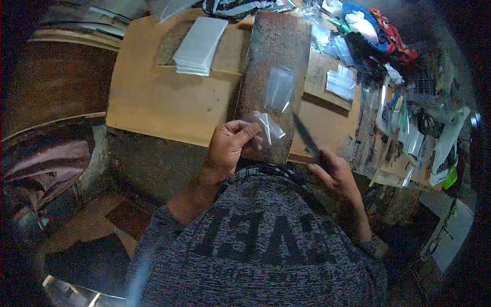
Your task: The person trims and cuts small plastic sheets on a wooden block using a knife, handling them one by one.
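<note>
Between the thumb and fingers of my left hand (236,143) is a small clear plastic piece (271,129), held over the near end of a dark wooden board (273,46). My right hand (335,171) grips a dark-bladed knife (306,135), its blade pointing up and to the left, apart from the plastic. Just beyond my left hand, a small stack of clear plastic sheets (280,88) lies flat on the board.
A stack of long whitish sheets (201,46) lies at the upper left of the tan tabletop (153,97). Another clear stack (341,82) rests right of the board. Bags and cloths (363,28) are piled at the upper right, with cluttered plastic scraps (409,138) below.
</note>
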Demonstrator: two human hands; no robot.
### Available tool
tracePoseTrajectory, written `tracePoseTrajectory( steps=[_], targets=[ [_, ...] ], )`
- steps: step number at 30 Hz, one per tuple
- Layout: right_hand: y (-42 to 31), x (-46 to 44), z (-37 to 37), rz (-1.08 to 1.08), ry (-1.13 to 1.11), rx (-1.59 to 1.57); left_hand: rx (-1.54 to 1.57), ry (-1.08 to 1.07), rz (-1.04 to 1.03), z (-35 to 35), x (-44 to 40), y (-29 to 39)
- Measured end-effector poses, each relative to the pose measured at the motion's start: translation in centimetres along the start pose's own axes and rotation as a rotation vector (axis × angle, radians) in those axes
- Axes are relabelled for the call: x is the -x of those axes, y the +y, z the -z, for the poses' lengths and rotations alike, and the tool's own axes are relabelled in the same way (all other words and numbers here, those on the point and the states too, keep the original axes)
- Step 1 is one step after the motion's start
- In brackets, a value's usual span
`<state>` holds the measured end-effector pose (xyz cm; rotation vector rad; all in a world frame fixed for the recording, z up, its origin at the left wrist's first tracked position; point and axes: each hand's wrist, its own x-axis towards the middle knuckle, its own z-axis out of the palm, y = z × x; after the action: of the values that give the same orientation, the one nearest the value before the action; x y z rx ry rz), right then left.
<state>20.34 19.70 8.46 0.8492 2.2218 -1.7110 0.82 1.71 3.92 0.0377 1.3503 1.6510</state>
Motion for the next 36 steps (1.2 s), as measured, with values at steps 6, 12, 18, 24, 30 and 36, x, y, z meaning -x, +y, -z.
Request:
tracePoseTrajectory(
  steps=[6,12,18,24,30,36],
  targets=[
    [-1.0,0.9,0.1,-0.028,-0.213,0.119,0.104,0.079,-0.039,-0.1,-0.1,0.6],
    [-0.6,-0.6,-0.3,0.012,-0.193,0.158,0.042,-0.050,0.038,-0.3,0.6,0.0],
    [0.6,-2.5,-0.9,0.104,-0.073,0.255,-0.252,-0.238,0.110,-0.1,2.0,-0.8],
    [-0.3,-3.8,-0.6,0.116,-0.162,0.408,-0.239,-0.259,0.126,-0.3,1.9,-0.4],
    [0.3,-4.9,1.2,0.115,-0.168,0.454,-0.271,-0.292,0.096,0.1,2.2,-1.0],
    [0.7,-5.1,2.8,0.153,0.223,0.158,-0.153,-0.248,0.181,0.9,2.7,-0.4]
  ],
)
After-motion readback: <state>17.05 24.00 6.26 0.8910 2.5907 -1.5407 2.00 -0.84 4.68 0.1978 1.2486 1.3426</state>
